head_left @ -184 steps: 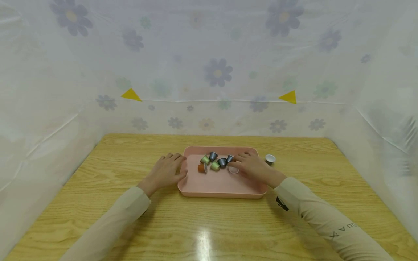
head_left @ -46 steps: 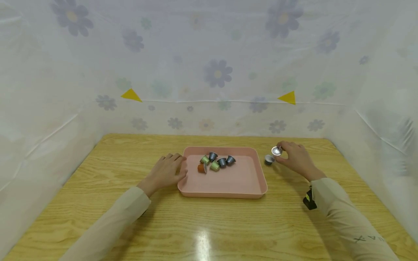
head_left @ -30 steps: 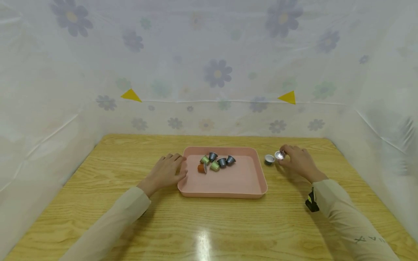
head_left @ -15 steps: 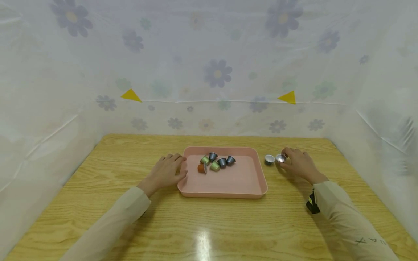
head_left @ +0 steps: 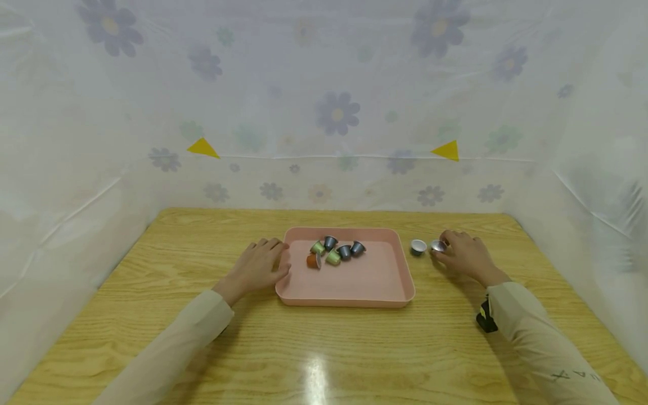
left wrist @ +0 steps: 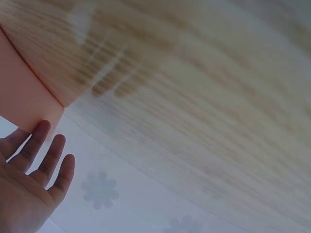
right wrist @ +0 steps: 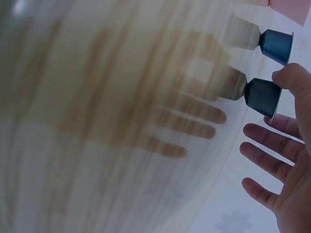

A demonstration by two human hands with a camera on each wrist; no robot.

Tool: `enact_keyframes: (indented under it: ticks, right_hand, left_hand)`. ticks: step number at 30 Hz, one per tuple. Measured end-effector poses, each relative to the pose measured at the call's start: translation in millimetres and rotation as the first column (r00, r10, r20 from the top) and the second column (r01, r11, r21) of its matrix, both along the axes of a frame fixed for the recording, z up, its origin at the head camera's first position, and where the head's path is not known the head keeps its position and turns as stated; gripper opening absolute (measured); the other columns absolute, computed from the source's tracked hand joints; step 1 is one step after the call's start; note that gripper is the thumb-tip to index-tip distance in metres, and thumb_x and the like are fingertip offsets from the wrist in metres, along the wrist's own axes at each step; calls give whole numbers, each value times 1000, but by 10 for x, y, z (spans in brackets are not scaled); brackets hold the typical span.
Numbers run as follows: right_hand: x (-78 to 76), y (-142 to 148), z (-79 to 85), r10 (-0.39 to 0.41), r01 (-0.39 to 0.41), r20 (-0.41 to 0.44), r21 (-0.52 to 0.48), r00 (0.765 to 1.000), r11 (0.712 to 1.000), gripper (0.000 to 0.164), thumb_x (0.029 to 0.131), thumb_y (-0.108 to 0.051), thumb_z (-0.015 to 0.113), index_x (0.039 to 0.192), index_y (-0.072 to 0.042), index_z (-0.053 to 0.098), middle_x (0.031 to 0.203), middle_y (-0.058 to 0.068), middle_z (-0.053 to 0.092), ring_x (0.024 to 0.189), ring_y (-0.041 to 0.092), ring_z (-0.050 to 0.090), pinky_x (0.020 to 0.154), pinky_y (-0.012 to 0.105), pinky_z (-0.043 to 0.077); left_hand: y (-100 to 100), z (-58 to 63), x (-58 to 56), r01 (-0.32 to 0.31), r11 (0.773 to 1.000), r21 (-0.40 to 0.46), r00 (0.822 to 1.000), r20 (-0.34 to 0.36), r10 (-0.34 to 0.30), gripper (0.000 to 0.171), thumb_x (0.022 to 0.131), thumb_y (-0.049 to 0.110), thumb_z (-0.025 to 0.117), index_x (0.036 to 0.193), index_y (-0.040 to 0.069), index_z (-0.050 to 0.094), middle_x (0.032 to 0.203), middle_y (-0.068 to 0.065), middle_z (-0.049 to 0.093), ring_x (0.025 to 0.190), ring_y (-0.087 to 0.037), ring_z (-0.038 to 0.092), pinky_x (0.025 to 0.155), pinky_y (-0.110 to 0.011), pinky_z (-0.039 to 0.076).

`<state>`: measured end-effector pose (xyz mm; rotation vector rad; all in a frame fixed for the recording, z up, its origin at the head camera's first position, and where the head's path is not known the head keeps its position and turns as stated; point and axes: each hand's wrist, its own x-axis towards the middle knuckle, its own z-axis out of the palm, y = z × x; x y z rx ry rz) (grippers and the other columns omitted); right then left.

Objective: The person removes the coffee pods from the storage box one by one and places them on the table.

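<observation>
My right hand point(head_left: 468, 257) pinches a dark coffee capsule point(right wrist: 263, 93) by its rim between thumb and index finger. The capsule stands on the table with its silver lid up, and its other fingers are spread apart. Just left of it stands a second capsule, blue-looking in the right wrist view point(right wrist: 276, 45), also lid up. My left hand point(head_left: 256, 264) touches the left wall of the pink tray point(head_left: 349, 286) with loosely bent fingers. In the tray lie dark capsules point(head_left: 344, 252), two light green capsules point(head_left: 333, 257) and an orange capsule point(head_left: 312, 261).
The wooden table point(head_left: 314, 343) bears the tray near its middle. A flowered curtain point(head_left: 338, 174) closes off the back, and pale sheets hang on both sides. Two yellow triangles point(head_left: 203, 147) mark the back curtain.
My right hand has gone from over the tray to the table on its right, carrying a capsule. That capsule was lowered beside the other and shifted slightly right. My left hand stays put.
</observation>
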<state>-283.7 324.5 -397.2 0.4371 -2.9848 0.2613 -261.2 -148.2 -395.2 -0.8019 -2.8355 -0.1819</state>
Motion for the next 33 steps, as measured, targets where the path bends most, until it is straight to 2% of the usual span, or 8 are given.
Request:
enact_keyframes:
  ticks: [15, 23, 29, 33]
  right_hand:
    - [9, 9, 7, -5, 5, 1, -7, 1000, 1000, 38, 86, -36, 60, 105, -4, 56, 100, 15, 62, 88, 32, 56, 72, 53, 38]
    - [44, -6, 76, 1, -1, 15, -21, 1000, 1000, 50, 89, -42, 54, 117, -1, 51, 108, 19, 58, 95, 37, 54, 78, 57, 36]
    - [25, -16, 89, 22, -23, -26, -29, 999, 999, 49, 89, -39, 53, 120, -1, 51, 109, 19, 59, 99, 37, 52, 84, 61, 34]
    - [6, -62, 106, 43, -45, -69, -30, 997, 999, 45, 89, -37, 55, 118, -3, 52, 107, 17, 61, 98, 36, 53, 83, 58, 35]
  left_hand:
    - [-4, -12, -7, -3, 1000, 0, 1000, -11, 3, 45, 88, 39, 52, 123, 11, 55, 121, -6, 55, 105, -29, 53, 83, -48, 44]
    - [-4, -4, -3, 3, 1000, 5, 1000, -11, -3, 45, 88, 39, 52, 123, 10, 55, 121, -7, 55, 104, -29, 53, 83, -47, 44]
    - [0, 6, 3, 8, 1000, 8, 1000, -11, -8, 45, 88, 39, 51, 123, 10, 55, 120, -7, 55, 104, -29, 53, 82, -47, 44]
    - [1, 8, 5, 7, 1000, 12, 1000, -7, -7, 45, 88, 39, 51, 123, 10, 55, 120, -6, 55, 104, -28, 53, 83, -47, 44]
